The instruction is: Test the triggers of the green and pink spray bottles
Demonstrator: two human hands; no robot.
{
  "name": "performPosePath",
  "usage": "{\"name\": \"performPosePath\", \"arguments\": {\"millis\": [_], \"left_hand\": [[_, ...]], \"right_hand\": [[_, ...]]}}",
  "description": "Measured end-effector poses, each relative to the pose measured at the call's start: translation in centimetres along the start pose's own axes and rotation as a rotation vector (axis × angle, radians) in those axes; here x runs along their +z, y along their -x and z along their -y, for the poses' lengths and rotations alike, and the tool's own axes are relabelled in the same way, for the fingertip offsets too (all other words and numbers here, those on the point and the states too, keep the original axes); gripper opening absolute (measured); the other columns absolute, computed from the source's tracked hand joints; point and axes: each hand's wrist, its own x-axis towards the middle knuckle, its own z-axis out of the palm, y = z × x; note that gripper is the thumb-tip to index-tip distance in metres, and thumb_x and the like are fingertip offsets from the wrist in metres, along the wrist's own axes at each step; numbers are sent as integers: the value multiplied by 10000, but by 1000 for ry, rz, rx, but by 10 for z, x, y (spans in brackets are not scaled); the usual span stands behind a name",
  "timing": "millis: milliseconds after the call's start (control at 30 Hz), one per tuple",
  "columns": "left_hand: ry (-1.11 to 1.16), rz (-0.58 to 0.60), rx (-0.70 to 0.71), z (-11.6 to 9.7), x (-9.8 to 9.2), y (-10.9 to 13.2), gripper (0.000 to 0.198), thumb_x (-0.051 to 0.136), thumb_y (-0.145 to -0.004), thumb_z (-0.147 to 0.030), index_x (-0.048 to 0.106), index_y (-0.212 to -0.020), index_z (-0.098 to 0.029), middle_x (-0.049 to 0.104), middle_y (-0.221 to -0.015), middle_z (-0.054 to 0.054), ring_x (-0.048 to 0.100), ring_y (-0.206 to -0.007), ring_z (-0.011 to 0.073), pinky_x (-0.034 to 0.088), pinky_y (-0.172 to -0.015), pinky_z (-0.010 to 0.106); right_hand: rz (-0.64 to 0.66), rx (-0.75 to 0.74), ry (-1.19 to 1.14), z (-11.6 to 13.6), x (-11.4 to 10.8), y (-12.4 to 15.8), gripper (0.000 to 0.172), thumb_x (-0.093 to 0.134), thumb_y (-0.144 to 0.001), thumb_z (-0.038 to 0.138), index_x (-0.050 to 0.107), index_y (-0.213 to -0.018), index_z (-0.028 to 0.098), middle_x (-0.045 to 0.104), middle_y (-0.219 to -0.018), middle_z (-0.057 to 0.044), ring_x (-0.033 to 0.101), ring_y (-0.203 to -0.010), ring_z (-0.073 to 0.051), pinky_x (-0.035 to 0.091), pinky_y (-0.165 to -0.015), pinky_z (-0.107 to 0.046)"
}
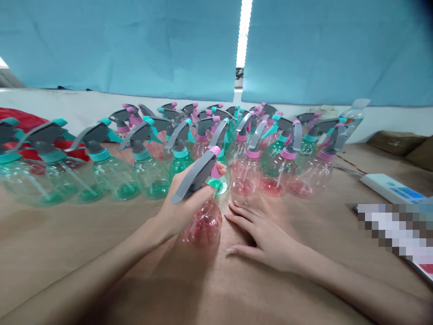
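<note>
Gripping one spray bottle (203,225), its body beneath, is the left hand (184,207); three front-row pink bottles (288,154) stand beyond the spread right hand (265,237).

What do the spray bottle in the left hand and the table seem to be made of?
Spray bottle: probably glossy plastic, pink-tinted and see-through with bright highlights. Its grey lever: likely plastic, opaque and satin, evenly coloured. Table: brown with a soft sheen; perhaps wood or laminate, unclear which.
</note>
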Motion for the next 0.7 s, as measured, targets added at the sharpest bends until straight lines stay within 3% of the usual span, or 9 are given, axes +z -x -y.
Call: {"name": "performPosePath", "arguments": {"millis": [167,333,700], "left_hand": [[12,-21,8,2,0,0,332,513,-731,-197,617,-1045,-221,660,-1002,16,571,-723,166,491,-711,313],[-29,-8,10,4,-1,1,376,515,-767,-231,611,-1130,-236,673,-887,6,570,-660,168,498,-667,318],[35,24,15,6,-2,1,489,526,-762,-198,569,-1247,-239,664,-1168,30,553,-643,142,490,-651,310]], "right_hand": [[13,-2,4,0,0,0,767,496,-870,675,410,-1466,199,354,-1541,-132,321,-1413,-323,296,-1130,-546],[21,12,12,1,-1,0,785,488,-865,689,410,-1467,192,352,-1543,-131,318,-1414,-325,298,-1131,-541],[-1,0,-5,0,0,0,754,515,-865,667,414,-1464,220,366,-1536,-126,329,-1407,-336,304,-1123,-558]]}}
